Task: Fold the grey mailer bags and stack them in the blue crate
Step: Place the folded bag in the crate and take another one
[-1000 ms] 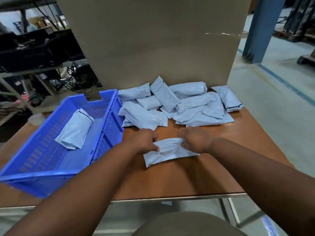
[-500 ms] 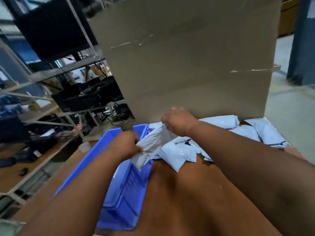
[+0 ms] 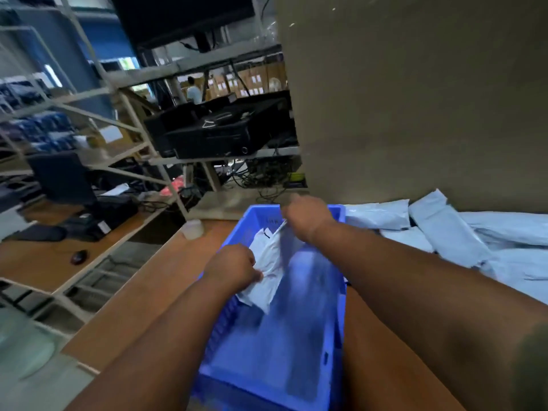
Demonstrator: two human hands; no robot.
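While the left hand (image 3: 232, 266) pinches the near end of a folded grey mailer bag (image 3: 271, 269) over the blue crate (image 3: 338, 295), the right hand (image 3: 307, 218) grips its far end. Placing is under way; next, both should lower it flat and let go. Unfolded bags (image 3: 450, 232) lie right of the crate.

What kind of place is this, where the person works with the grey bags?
Probably a warehouse or packing station. A pile of grey mailer bags lies on the work table, metal shelving holds dark equipment, and stacked cartons show far behind.
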